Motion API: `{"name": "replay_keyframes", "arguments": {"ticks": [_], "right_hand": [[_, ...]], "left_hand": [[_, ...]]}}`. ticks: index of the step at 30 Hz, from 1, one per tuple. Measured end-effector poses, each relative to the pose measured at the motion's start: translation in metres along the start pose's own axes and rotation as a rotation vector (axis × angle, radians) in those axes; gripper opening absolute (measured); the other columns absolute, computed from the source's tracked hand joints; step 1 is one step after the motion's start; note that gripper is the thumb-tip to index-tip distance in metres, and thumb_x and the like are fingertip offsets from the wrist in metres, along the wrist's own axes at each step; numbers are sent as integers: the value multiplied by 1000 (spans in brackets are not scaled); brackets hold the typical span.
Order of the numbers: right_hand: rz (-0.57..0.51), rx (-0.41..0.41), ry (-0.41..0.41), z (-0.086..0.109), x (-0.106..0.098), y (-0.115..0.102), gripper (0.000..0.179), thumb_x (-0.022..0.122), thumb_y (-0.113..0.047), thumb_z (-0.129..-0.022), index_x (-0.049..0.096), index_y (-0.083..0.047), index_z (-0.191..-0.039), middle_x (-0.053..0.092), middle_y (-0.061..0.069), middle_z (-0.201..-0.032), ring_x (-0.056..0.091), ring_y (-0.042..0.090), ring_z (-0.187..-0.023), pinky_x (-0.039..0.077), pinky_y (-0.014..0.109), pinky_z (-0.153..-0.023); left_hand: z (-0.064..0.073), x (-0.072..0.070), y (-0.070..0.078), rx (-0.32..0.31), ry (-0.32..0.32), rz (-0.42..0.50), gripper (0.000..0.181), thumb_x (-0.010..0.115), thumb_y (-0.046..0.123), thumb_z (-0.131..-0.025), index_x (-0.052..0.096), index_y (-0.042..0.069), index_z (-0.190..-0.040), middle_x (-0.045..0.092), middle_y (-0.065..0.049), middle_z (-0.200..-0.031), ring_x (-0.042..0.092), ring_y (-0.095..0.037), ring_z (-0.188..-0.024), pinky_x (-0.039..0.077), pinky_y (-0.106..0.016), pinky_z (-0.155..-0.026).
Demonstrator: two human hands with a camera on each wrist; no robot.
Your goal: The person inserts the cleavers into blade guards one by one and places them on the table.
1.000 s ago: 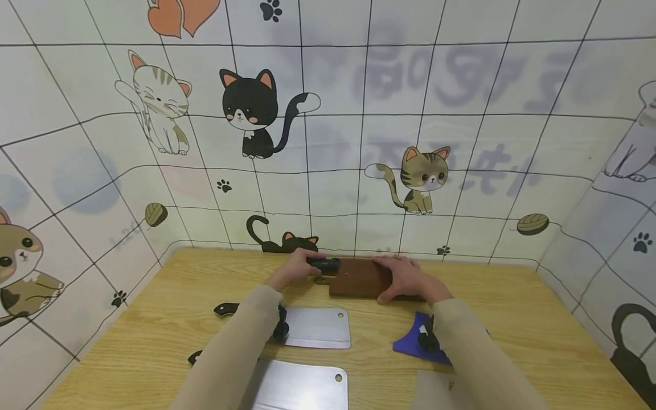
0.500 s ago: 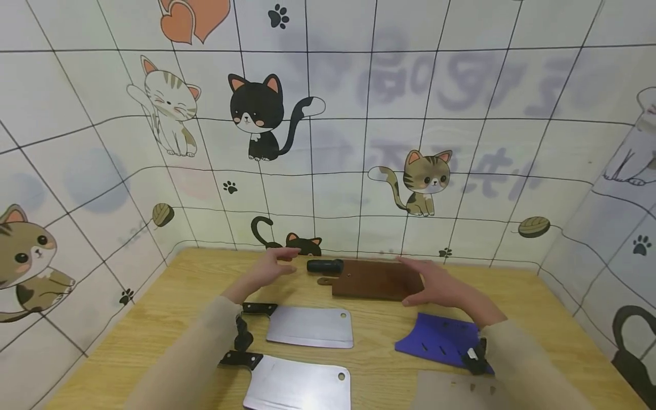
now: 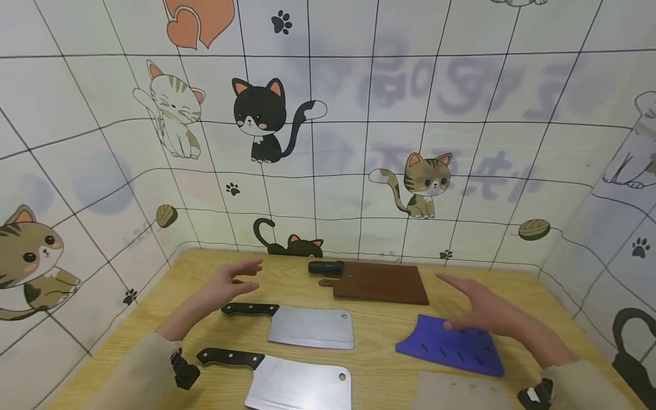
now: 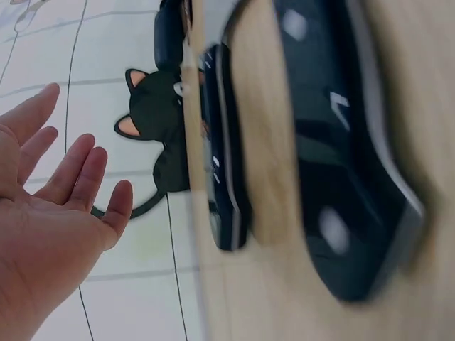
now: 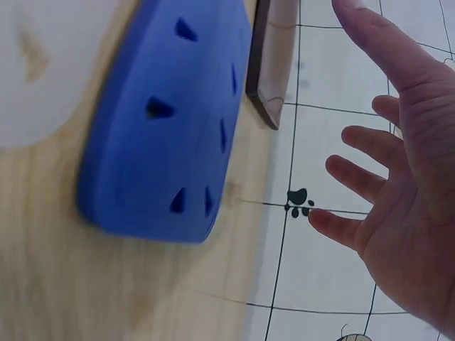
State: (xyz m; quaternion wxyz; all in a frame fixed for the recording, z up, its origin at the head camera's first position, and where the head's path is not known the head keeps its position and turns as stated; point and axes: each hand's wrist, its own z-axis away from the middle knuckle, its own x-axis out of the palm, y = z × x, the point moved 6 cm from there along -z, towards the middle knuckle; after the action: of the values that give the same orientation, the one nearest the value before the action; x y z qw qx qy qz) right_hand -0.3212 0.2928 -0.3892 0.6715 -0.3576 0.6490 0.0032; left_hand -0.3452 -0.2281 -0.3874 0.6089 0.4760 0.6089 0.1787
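Note:
My left hand (image 3: 225, 287) hovers with spread, relaxed fingers behind the black handle of the upper cleaver (image 3: 312, 327); in the left wrist view the hand (image 4: 57, 220) holds nothing. A second cleaver (image 3: 302, 384) lies nearer the front, its handle also to the left. At the back lies a brown rectangular slab (image 3: 379, 282) with a small holed tab and a black handle (image 3: 325, 267) at its left corner, apart from both hands. My right hand (image 3: 484, 307) is spread over the back edge of a blue slotted piece (image 3: 451, 346); the right wrist view shows the palm (image 5: 419, 192) bare.
A beige piece with small slots (image 3: 456, 393) lies at the front, partly out of frame. Everything rests on a wood-grain table (image 3: 374, 324). A white sheet with cat drawings (image 3: 348, 142) stands behind the table and at both sides.
Both hands have let go of the brown slab and its black handle and moved outward and nearer, left hand to the left, right hand to the right. The slab has stayed on the table.

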Motion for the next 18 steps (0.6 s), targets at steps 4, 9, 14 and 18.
{"name": "replay_keyframes", "arguments": {"ticks": [4, 9, 14, 18], "right_hand": [[11, -10, -21, 14, 3, 6, 106, 88, -50, -77, 39, 2, -155, 44, 31, -150, 41, 57, -133, 37, 72, -99], [6, -37, -65, 27, 13, 13, 106, 88, -50, -76, 40, 5, -153, 47, 32, -147, 43, 58, -131, 37, 74, -96], [-14, -52, -109, 37, 23, 18, 102, 92, -42, -74, 43, 4, -151, 49, 32, -144, 43, 60, -129, 36, 75, -94], [-16, -50, -117, 42, 29, 20, 102, 93, -41, -71, 46, 0, -151, 51, 27, -144, 44, 58, -129, 38, 72, -94]], "left_hand": [[17, -9, -9, -12, 13, -45, 53, 69, 15, -99, 52, -2, -147, 58, -24, -140, 53, -44, -128, 48, -52, -98], [30, -13, -20, -39, 5, -88, 55, 71, 17, -98, 53, -3, -146, 58, -24, -140, 55, -43, -126, 49, -51, -95], [35, -14, -33, -81, -5, -92, 56, 74, 21, -96, 56, -3, -144, 59, -20, -140, 55, -40, -126, 49, -50, -94], [33, -13, -38, -77, -13, -105, 56, 77, 23, -94, 59, -2, -141, 61, -18, -139, 53, -41, -127, 49, -50, -95]]}}
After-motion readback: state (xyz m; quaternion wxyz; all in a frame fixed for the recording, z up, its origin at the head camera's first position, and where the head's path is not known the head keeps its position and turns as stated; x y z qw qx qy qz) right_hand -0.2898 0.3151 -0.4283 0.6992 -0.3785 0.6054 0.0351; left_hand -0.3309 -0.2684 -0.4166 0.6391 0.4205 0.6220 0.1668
